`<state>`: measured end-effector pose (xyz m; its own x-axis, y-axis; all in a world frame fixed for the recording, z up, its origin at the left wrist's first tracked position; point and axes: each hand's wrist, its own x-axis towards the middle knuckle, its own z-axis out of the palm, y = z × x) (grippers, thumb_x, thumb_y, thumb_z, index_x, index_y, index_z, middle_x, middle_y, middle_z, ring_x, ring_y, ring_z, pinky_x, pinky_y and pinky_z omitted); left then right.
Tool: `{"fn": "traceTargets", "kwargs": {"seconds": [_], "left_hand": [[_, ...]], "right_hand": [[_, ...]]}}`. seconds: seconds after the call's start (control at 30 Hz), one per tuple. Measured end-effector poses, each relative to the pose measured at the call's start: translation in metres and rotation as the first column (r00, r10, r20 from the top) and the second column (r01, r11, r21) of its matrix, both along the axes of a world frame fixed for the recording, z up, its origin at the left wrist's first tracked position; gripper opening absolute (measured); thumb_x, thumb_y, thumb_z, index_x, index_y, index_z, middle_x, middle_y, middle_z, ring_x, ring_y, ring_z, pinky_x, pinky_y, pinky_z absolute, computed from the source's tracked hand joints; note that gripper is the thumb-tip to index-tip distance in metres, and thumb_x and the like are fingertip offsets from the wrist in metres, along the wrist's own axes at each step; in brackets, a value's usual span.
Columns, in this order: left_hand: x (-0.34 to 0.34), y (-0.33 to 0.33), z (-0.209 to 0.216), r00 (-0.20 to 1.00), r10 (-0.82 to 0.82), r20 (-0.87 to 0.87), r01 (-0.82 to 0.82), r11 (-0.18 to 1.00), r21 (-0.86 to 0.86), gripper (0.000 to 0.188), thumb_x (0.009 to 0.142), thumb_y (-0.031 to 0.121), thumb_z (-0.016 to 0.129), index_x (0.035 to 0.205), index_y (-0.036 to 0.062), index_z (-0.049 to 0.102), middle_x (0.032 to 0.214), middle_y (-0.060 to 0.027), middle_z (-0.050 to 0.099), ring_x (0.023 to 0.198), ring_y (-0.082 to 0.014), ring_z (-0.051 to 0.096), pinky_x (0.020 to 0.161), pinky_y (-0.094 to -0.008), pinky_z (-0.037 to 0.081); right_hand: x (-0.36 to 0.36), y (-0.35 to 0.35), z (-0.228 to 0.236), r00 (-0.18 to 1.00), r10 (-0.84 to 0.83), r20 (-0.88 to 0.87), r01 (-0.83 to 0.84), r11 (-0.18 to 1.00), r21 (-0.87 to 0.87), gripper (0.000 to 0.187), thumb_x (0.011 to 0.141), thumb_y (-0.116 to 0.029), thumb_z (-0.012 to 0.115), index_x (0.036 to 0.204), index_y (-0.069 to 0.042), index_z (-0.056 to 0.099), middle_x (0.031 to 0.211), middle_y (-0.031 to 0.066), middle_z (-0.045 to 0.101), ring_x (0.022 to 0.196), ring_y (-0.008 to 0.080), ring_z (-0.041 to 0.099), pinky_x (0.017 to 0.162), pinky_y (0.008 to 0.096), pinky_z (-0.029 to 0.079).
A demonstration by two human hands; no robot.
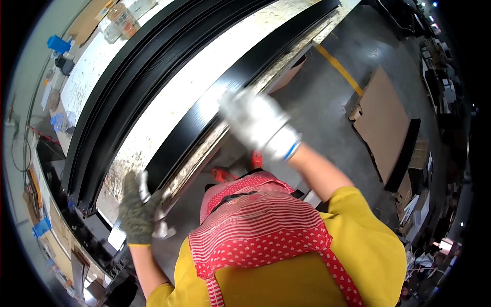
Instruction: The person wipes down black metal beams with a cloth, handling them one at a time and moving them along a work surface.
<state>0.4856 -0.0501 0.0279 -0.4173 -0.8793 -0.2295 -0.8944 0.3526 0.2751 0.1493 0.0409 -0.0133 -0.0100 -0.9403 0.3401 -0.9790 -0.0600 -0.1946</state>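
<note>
A long black panel (192, 120) with a glossy face lies along the near edge of the white, stained table (153, 110). At its lower left end is my left hand (135, 212) in a dark grey-green glove, fingers and thumb apart. A small white piece (143, 187) shows among those fingers; what it is, I cannot make out. My right hand (255, 123), in a white glove with a blue-edged cuff, is over the panel's near side around mid-length. Motion smears its fingers, so whether it holds anything is hidden.
Several grooved black profiles (120, 92) lie behind the panel. A plastic bottle (123, 19) stands at the far left, near a blue-topped item (59, 44). On the floor to the right are a cardboard sheet (381, 123) and a black strip (402, 156), past a yellow line (338, 69).
</note>
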Motion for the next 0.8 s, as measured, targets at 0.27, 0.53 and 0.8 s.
{"fn": "traceTargets", "kwargs": {"seconds": [0.27, 0.53, 0.8], "left_hand": [[0.146, 0.001, -0.028, 0.977, 0.084, 0.194, -0.076, 0.996, -0.046, 0.090, 0.068, 0.027, 0.085, 0.145, 0.0065, 0.042, 0.141, -0.0179, 0.051, 0.127, -0.0349, 0.052, 0.105, -0.0393, 0.043], [0.147, 0.003, -0.027, 0.961, 0.087, 0.263, -0.068, 0.995, -0.078, 0.092, 0.070, 0.046, 0.081, 0.144, 0.0064, 0.042, 0.142, -0.0206, 0.050, 0.127, -0.0376, 0.051, 0.104, -0.0431, 0.044], [0.130, 0.004, -0.013, 0.967, 0.064, 0.248, -0.044, 0.996, -0.082, 0.088, 0.074, 0.046, 0.079, 0.145, 0.0089, 0.042, 0.142, -0.0198, 0.051, 0.122, -0.0389, 0.055, 0.101, -0.0441, 0.046]], "right_hand": [[0.032, -0.006, 0.003, 1.000, -0.020, 0.015, 0.020, 0.999, 0.035, 0.011, 0.085, -0.012, 0.055, 0.095, -0.008, 0.059, 0.090, 0.0120, 0.061, 0.087, 0.0284, 0.063, 0.073, 0.0408, 0.056], [0.021, -0.006, 0.019, 0.990, 0.120, -0.070, -0.124, 0.991, -0.058, 0.017, 0.086, -0.012, 0.054, 0.101, -0.006, 0.056, 0.093, 0.0155, 0.057, 0.084, 0.0317, 0.059, 0.073, 0.0435, 0.052], [0.162, -0.002, -0.005, 0.981, 0.096, 0.171, -0.095, 0.995, -0.012, 0.019, 0.090, -0.021, 0.058, 0.101, -0.006, 0.059, 0.095, 0.0151, 0.061, 0.089, 0.0306, 0.063, 0.075, 0.0435, 0.055]]}}
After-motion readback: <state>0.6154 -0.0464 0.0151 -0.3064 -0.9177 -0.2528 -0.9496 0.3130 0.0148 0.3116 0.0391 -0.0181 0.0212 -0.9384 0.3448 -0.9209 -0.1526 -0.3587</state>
